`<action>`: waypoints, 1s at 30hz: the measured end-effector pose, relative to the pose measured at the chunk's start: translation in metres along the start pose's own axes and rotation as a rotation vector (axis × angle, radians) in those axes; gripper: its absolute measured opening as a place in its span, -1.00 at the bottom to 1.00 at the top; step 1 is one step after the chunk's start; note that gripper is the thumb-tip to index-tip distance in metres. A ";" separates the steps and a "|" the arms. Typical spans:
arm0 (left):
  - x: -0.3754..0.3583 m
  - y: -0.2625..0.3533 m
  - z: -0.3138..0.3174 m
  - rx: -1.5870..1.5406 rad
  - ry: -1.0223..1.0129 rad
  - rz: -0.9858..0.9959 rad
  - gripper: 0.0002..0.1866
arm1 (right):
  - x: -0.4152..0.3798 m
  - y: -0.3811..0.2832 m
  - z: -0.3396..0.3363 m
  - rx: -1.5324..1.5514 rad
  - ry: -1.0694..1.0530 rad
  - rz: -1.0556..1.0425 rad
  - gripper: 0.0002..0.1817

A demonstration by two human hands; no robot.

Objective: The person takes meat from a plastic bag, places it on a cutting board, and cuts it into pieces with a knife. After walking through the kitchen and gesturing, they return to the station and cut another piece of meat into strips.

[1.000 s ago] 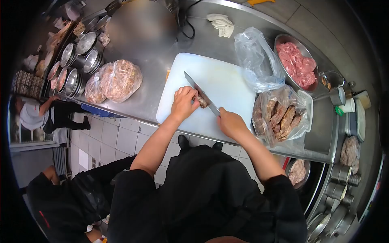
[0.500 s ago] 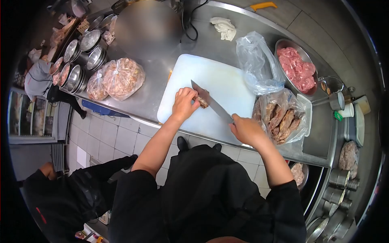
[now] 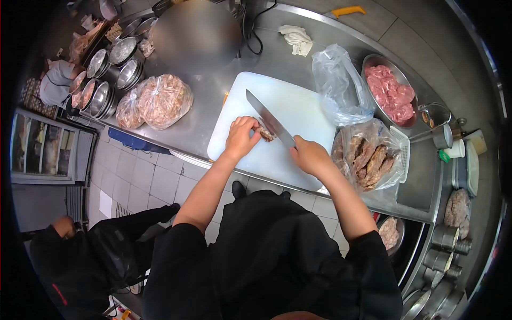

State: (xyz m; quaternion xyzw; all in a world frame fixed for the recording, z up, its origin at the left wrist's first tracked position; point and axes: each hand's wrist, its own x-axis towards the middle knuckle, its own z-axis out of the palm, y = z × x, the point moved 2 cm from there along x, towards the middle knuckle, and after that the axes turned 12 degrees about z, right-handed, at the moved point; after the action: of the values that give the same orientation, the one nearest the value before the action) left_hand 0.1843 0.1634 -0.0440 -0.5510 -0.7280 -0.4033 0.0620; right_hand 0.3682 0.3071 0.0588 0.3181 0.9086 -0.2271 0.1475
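Note:
A white cutting board [image 3: 298, 106] lies on the steel counter in front of me. On it is a small brown piece of meat [image 3: 265, 133], and my left hand [image 3: 241, 137] grips its left end with curled fingers. My right hand [image 3: 311, 156] is wrapped round the handle of a large kitchen knife [image 3: 271, 120]. The blade points up and to the left, just right of the meat, its tip beyond my left fingers. Right of the board, a clear plastic bag [image 3: 345, 140] holds several long brown strips of meat [image 3: 373, 160].
An empty-looking plastic bag [image 3: 341, 80] and a bowl [image 3: 368, 62] of pink raw meat [image 3: 392, 93] stand back right. Knotted bags of meat pieces [image 3: 165, 101] and stacked metal bowls [image 3: 128, 73] are at left. A white cloth [image 3: 296, 40] lies behind. A person in black [image 3: 80, 256] is at lower left.
The knife and my right hand have moved left and slightly up across the board. My left hand stays on the meat. The person in grey at far left has shifted.

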 end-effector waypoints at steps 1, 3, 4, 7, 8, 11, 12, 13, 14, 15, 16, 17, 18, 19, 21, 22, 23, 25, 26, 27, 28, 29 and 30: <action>0.001 0.001 0.000 0.007 0.001 0.000 -0.81 | -0.011 0.004 -0.011 -0.036 -0.013 -0.017 -0.69; 0.000 0.000 0.000 0.014 0.002 -0.007 -0.82 | -0.031 0.008 -0.023 -0.073 -0.031 -0.036 -0.69; 0.000 -0.001 0.001 0.017 0.002 -0.001 -0.81 | -0.040 0.008 -0.025 -0.115 -0.065 -0.028 -0.69; 0.003 0.000 0.000 0.014 0.017 0.004 -0.80 | -0.028 0.011 -0.008 -0.116 -0.095 -0.047 -0.69; 0.002 0.002 -0.001 0.009 0.028 0.014 -0.81 | -0.022 0.012 0.003 -0.070 -0.084 -0.070 -0.69; 0.002 -0.001 -0.001 0.010 0.029 0.012 -0.81 | 0.006 -0.007 0.021 -0.007 -0.106 0.002 -0.70; 0.003 0.000 -0.001 0.012 0.034 0.020 -0.81 | 0.011 -0.005 0.027 -0.007 -0.096 0.002 -0.70; 0.001 -0.001 -0.001 0.013 0.033 0.015 -0.80 | 0.015 -0.004 0.034 0.011 -0.075 -0.001 -0.70; 0.000 -0.001 0.001 0.014 0.033 0.010 -0.80 | 0.019 -0.002 0.038 0.028 -0.052 -0.005 -0.69; 0.000 -0.003 0.003 0.016 0.040 0.016 -0.80 | 0.021 -0.005 0.036 0.026 -0.044 -0.008 -0.69; -0.001 -0.005 0.004 -0.001 0.023 0.032 -0.79 | 0.024 -0.010 0.035 0.013 -0.032 0.005 -0.68; -0.003 -0.009 0.001 -0.005 0.012 0.045 -0.78 | 0.027 -0.017 0.034 -0.001 -0.018 0.003 -0.66; -0.006 -0.012 0.001 -0.020 0.028 0.079 -0.78 | 0.030 -0.021 0.035 -0.005 -0.011 -0.038 -0.66; -0.008 -0.014 0.002 -0.021 0.046 0.108 -0.79 | 0.033 -0.020 0.037 -0.001 -0.009 -0.018 -0.66; -0.012 -0.013 -0.002 -0.073 0.075 0.082 -0.80 | 0.036 -0.023 0.037 0.011 0.005 -0.023 -0.65; -0.014 -0.011 -0.004 -0.071 0.083 0.063 -0.81 | 0.036 -0.024 0.036 0.020 0.021 -0.034 -0.65; -0.015 -0.009 -0.006 -0.078 0.088 0.049 -0.82 | 0.038 -0.026 0.035 0.014 0.021 -0.077 -0.65; -0.015 -0.004 -0.009 -0.031 0.112 0.051 -0.83 | 0.043 -0.021 0.034 0.109 -0.045 -0.001 -0.64; -0.017 -0.001 -0.009 -0.016 0.117 0.063 -0.84 | 0.048 -0.015 0.039 0.103 -0.047 -0.011 -0.64; -0.018 0.001 -0.011 -0.015 0.121 0.059 -0.84 | 0.050 -0.014 0.041 0.114 0.008 -0.052 -0.66; -0.018 0.002 -0.012 -0.001 0.098 0.037 -0.84 | 0.052 -0.012 0.043 0.126 0.063 -0.088 -0.67; -0.018 0.002 -0.012 0.013 0.074 0.017 -0.84 | 0.054 -0.006 0.045 0.123 0.062 -0.086 -0.67; -0.018 0.001 -0.012 0.008 0.072 0.015 -0.84 | 0.043 -0.009 0.038 0.132 0.047 -0.027 -0.64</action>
State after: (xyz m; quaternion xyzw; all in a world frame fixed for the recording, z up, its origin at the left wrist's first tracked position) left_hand 0.1877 0.1422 -0.0453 -0.5413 -0.7227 -0.4196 0.0932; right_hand 0.3345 0.3036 0.0113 0.3203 0.8990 -0.2809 0.1018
